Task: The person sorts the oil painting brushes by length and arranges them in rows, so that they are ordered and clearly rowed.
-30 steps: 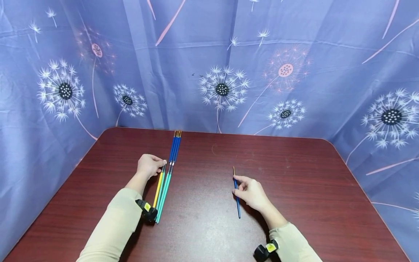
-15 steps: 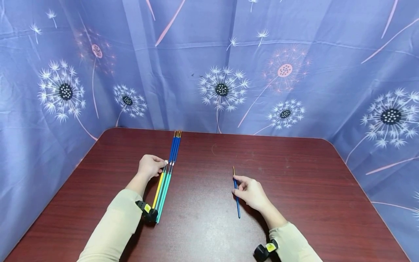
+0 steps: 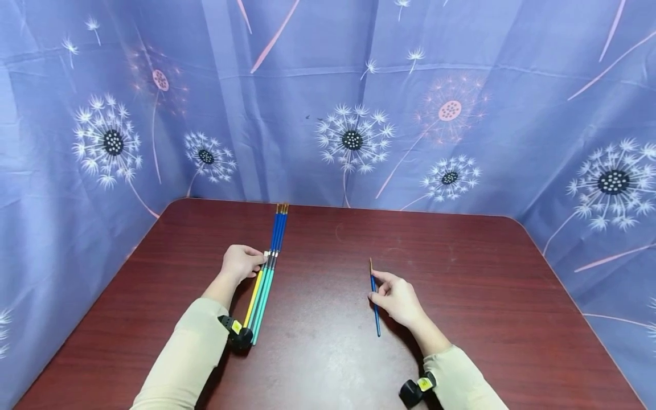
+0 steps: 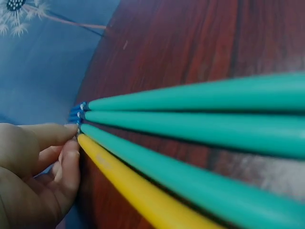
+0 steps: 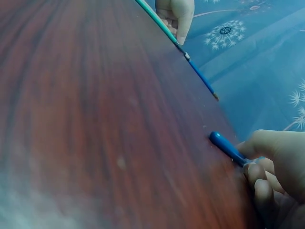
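My left hand (image 3: pixel 242 263) pinches a paintbrush at its white-bristled end, with the fingertips covering part of it. In the left wrist view, the fingertips of the left hand (image 4: pixel 43 162) meet at the head ends of a yellow paintbrush (image 4: pixel 128 183) and a green paintbrush (image 4: pixel 157 162). More green paintbrushes (image 3: pixel 264 299) lie alongside in a row, heads pointing away. Just beyond them, several blue paintbrushes (image 3: pixel 279 230) lie in line, brown bristles toward the far edge. My right hand (image 3: pixel 400 296) holds another blue paintbrush (image 3: pixel 376 313) between thumb and fingers, its brown tip pointing away.
A dark red wood-grain table (image 3: pixel 435 250) fills the work area. Blue dandelion-print curtains (image 3: pixel 287 114) hang behind and on both sides. A black camera (image 3: pixel 241 336) is strapped to the left wrist and another camera (image 3: pixel 411 393) to the right.
My left hand has shifted slightly right, bringing the nearest green and yellow paintbrushes up against the others. The right hand keeps its blue paintbrush almost in place. The head view has turned slightly left.
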Demonstrator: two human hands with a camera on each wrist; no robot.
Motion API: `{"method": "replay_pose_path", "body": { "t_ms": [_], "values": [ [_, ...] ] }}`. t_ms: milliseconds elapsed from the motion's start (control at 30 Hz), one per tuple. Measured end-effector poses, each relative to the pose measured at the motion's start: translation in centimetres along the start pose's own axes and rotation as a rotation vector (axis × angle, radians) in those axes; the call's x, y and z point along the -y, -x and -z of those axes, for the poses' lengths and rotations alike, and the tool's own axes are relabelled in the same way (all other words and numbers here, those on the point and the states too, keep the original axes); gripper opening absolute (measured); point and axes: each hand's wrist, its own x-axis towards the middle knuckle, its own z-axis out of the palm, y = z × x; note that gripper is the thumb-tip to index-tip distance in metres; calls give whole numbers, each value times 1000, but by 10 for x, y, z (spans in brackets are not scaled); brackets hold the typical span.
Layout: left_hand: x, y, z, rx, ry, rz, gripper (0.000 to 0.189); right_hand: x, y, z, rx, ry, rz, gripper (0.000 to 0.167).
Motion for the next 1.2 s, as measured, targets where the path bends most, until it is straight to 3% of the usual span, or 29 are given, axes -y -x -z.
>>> {"method": "replay_pose_path", "body": {
  "t_ms": [267, 533, 800, 1200],
  "values": [
    [7, -6, 0, 19, 44, -12, 27, 2, -1, -2, -72, 35, -58, 45],
    [11, -7, 0, 18, 81, -24, 28, 6, -8, -8, -189, 181, -70, 39],
    [13, -3, 3, 20, 93, -21, 30, 11, -9, -19, -315, 273, -124, 22],
    [11, -3, 0, 10, 114, -17, 29, 15, -8, -21, -379, 294, -203, 21]
  ]
}}
